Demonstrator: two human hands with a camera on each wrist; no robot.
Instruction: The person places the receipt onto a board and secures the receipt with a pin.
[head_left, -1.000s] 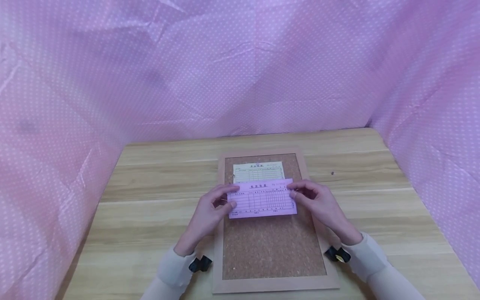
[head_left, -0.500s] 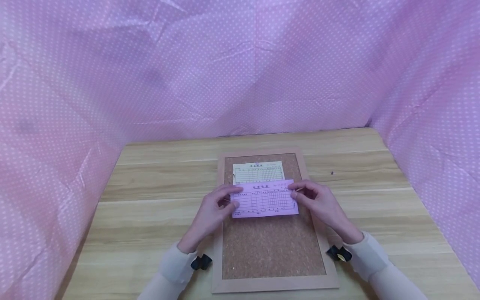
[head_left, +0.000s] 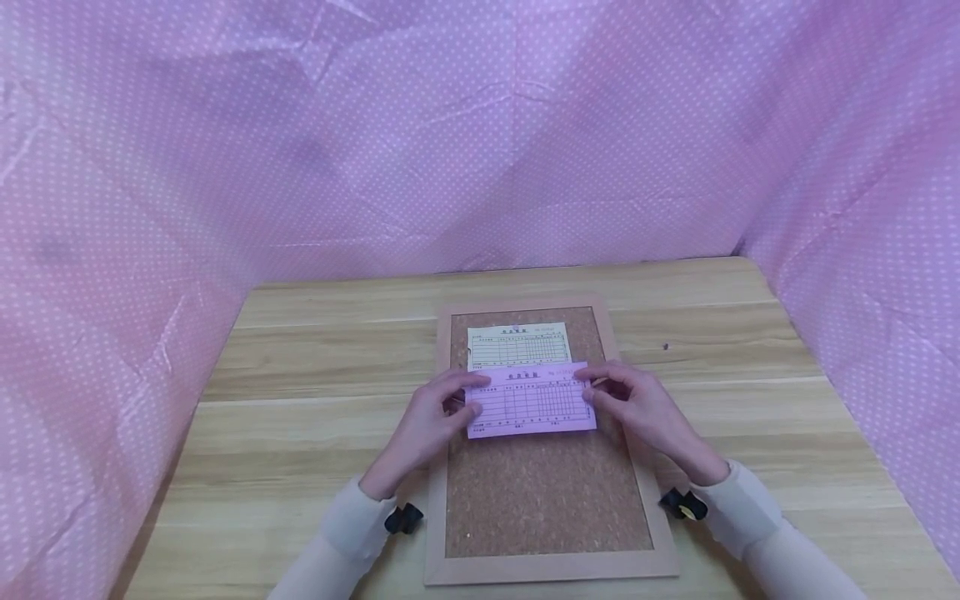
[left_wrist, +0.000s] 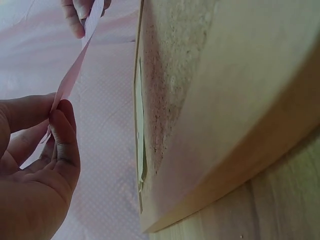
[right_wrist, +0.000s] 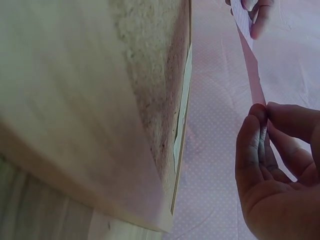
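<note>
Both hands hold a pink printed slip [head_left: 531, 402] above a framed cork board [head_left: 547, 500]. My left hand [head_left: 427, 421] pinches its left edge between thumb and fingers, and my right hand [head_left: 645, 404] pinches the right edge. A pale yellow slip [head_left: 517, 346] lies on the upper part of the cork, its lower edge overlapped by the pink one in the head view. In the left wrist view the pink slip [left_wrist: 75, 72] is held off the board, apart from the yellow slip [left_wrist: 140, 125]. The right wrist view shows the pink slip [right_wrist: 252, 75] bending slightly between the hands.
The board lies on a wooden table [head_left: 300, 417]. A small dark object [head_left: 665, 346] sits on the table to the right of the board. Pink dotted cloth [head_left: 480, 150] hangs behind the table and along both sides.
The pink slip has shifted slightly to the right, with my left hand moving along with it, and a little lower, showing more of the yellow slip. Both hands keep their pinch.
</note>
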